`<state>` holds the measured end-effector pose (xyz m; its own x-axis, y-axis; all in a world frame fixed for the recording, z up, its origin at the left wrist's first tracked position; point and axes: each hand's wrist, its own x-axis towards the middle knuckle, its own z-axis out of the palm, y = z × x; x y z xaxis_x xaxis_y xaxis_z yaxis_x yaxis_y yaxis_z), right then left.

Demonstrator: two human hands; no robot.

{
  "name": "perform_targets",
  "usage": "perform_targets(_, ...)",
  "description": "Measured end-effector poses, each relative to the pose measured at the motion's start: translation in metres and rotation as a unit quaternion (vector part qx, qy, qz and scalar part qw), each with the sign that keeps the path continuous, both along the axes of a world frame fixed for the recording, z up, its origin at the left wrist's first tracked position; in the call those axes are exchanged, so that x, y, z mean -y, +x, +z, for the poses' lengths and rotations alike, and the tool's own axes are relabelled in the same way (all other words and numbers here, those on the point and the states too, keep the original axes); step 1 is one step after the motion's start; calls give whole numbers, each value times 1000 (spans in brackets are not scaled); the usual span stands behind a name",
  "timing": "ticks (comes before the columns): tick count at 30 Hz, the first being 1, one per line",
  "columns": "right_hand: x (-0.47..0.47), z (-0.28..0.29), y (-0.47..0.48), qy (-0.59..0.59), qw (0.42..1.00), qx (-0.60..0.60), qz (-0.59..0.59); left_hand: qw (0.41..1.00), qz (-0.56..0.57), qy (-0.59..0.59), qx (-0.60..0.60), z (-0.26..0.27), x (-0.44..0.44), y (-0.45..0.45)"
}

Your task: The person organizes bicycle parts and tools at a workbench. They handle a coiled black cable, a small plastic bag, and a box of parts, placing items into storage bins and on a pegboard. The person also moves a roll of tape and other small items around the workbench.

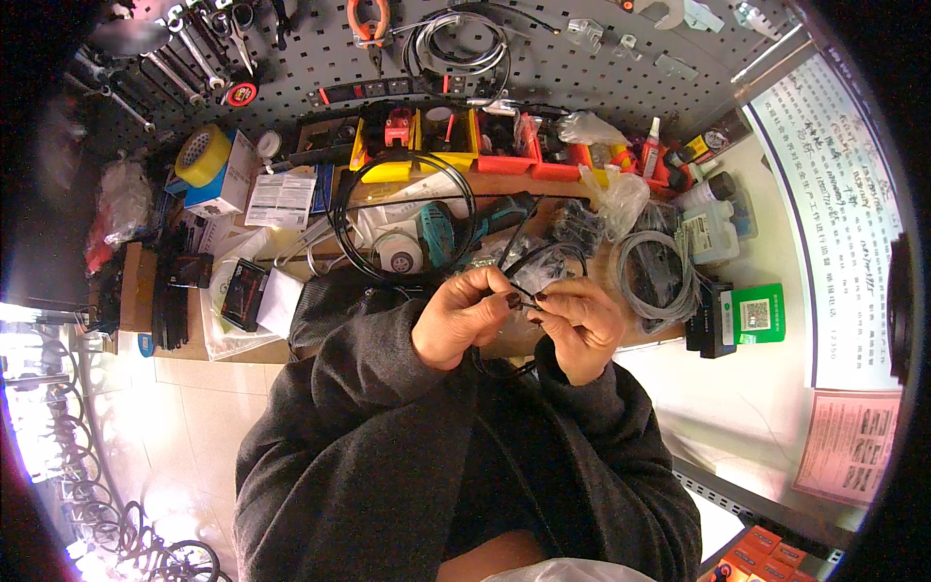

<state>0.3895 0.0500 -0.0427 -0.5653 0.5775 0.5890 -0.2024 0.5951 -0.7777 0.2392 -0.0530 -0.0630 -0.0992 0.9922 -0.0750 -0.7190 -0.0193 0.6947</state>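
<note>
My left hand (465, 314) and my right hand (582, 326) meet in front of my chest, fingertips pinching a thin black cable (558, 246) between them. The cable loops up beyond my fingers, and a length hangs below near the bench edge. Just what the fingertips cover at the cable's end is too small to tell. Behind my left hand lies a larger coil of black cable housing (340, 236), across a teal cordless drill (436, 231). Crumpled clear plastic bags (542, 270) lie under the hands. To the right rests a coil of grey cable (620, 280).
Yellow and red parts bins (502, 164) line the back of the wooden bench (247, 353). Wrenches (196, 58) and pliers hang on the pegboard (313, 44). Tape rolls (202, 156) and boxes crowd the left; bottles (709, 229) and a green code card (760, 313) stand right.
</note>
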Motion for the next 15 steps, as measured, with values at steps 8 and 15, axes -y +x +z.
perform_targets(8, 2, -1, 0, -37, 999, -5, -9, 1000, -10, 18, 5, -3, 1, 0)
perform_targets(15, 4, -3, -1, -24, 999, 2, -23, 1000, 3, 2, 27, 2, 0, 2)
